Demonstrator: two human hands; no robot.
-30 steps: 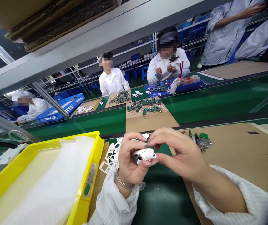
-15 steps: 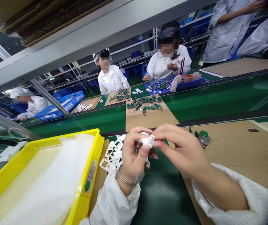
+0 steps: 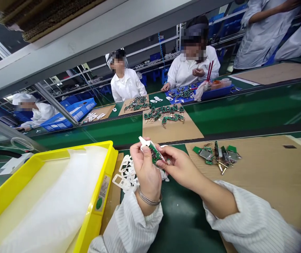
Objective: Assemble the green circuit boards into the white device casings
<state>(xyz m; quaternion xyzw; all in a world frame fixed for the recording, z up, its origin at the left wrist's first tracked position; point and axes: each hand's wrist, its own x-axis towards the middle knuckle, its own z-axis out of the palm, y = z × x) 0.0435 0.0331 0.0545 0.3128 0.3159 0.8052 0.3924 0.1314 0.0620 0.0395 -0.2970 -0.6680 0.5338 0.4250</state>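
Observation:
My left hand (image 3: pixel 146 172) is closed around a small white plastic shell with a green circuit board (image 3: pixel 152 151) in it, held upright above the green mat. My right hand (image 3: pixel 178 165) pinches the lower end of the same piece from the right. Just behind my hands lies a heap of white plastic frames (image 3: pixel 125 174). Several loose green boards with metal parts (image 3: pixel 217 154) lie on the cardboard sheet (image 3: pixel 271 168) to the right.
A yellow tray (image 3: pixel 97 196) lined with white foam sits at my left. Beyond runs a green conveyor belt (image 3: pixel 245 112) carrying a cardboard sheet with circuit boards (image 3: pixel 166 117). Three people in white coats work at the far side; a blue basket (image 3: pixel 71 114) stands at the left.
The white piece has been turned upright so its green board faces me, and both hands have drawn slightly nearer and left. The loose boards on the cardboard have come into full view.

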